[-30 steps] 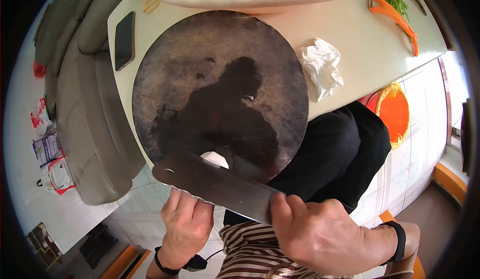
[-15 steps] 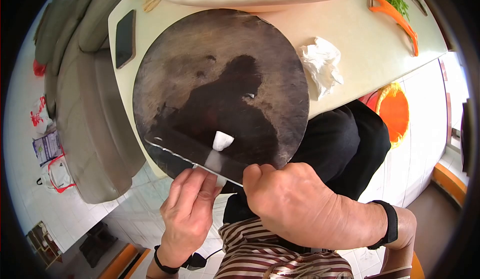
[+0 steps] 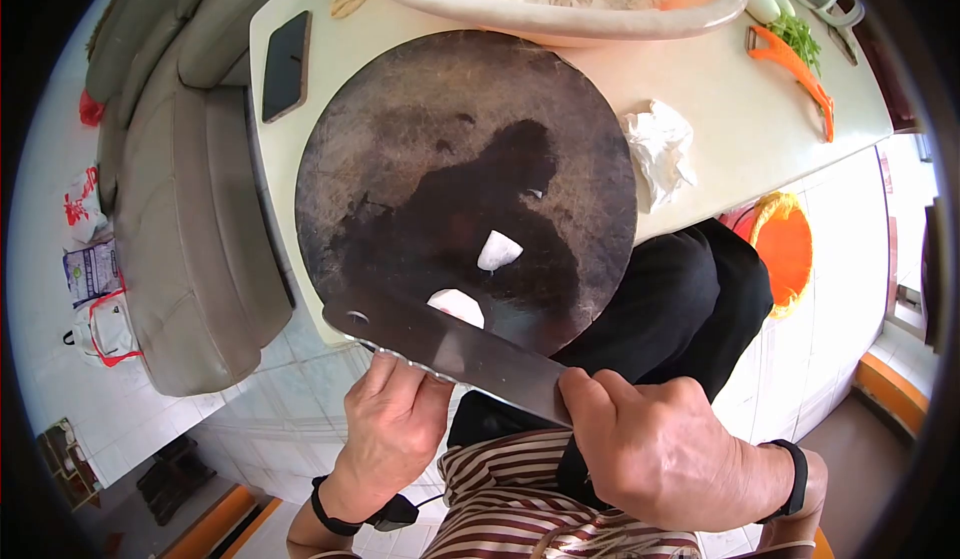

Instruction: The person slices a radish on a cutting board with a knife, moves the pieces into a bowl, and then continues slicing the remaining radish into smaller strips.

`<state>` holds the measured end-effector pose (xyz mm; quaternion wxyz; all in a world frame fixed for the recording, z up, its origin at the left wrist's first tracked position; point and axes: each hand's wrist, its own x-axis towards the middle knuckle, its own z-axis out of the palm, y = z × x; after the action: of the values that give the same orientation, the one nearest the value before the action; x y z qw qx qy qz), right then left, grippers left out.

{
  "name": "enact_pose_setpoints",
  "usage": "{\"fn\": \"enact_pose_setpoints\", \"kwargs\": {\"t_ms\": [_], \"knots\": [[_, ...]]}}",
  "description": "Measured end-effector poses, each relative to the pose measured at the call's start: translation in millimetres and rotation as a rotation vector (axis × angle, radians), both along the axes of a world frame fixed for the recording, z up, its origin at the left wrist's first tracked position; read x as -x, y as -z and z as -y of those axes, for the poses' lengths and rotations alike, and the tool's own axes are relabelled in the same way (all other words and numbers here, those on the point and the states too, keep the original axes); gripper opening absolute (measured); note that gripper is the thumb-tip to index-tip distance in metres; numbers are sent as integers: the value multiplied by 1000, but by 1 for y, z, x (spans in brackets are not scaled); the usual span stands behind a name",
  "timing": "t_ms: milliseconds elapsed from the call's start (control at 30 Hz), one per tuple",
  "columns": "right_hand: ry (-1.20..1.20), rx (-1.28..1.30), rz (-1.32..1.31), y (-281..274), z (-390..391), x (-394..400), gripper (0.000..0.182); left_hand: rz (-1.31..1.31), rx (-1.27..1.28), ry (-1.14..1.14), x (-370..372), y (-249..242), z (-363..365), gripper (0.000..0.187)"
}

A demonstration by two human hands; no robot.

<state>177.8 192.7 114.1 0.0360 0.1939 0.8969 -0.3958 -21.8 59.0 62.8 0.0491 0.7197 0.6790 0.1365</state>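
Observation:
My right hand [image 3: 655, 439] is closed around the handle end of a broad cleaver [image 3: 465, 354], whose blade slants across the near edge of a round dark chopping board [image 3: 400, 99]. Behind the blade, my left hand [image 3: 395, 419] is closed with its fingertips at the near edge of the board. The blade mostly hides those fingertips and the white radish piece they pinch. Just beyond the blade lies a white radish chunk [image 3: 457, 308] with a flat cut face. Farther in on the wet board rests a smaller wedge of radish [image 3: 498, 250].
A large basin [image 3: 560, 24] with white shreds stands behind the board. On the table are a phone [image 3: 287, 67] at left, a crumpled tissue [image 3: 660, 149], an orange peeler [image 3: 795, 69] and green leaves [image 3: 800, 44] at right. An orange-lined bin [image 3: 783, 249] stands beside my knees.
The cleaver has tipped so its broad side shows. A second radish chunk has come into sight beyond the blade, and the small wedge lies farther from me. The view has shifted slightly.

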Motion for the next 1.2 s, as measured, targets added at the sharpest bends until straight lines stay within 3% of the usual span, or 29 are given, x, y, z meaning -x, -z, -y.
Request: {"fn": "enact_pose_setpoints", "kwargs": {"t_ms": [300, 367, 800, 867, 967, 1200], "knots": [[-56, 34, 32, -1, -4, 3, 39, -2, 23, 5, 0, 0, 1, 14], [-127, -83, -6, 1, -5, 5, 37, -6, 25, 15, 0, 0, 1, 14], [-52, 42, -58, 21, -9, 26, 17, 9, -6, 18, -2, 1, -9, 16], [-33, -23, -30, 24, -11, 29, 6, 12, -22, 10, -4, 1, -11, 16], [-50, 25, -114, 31, -14, 29, 17, -10, -9, 0, -5, -2, -12, 20], [16, -159, -127, 43, 4, 37, 13, -29, -2, -15, -7, -2, -7, 25]]}}
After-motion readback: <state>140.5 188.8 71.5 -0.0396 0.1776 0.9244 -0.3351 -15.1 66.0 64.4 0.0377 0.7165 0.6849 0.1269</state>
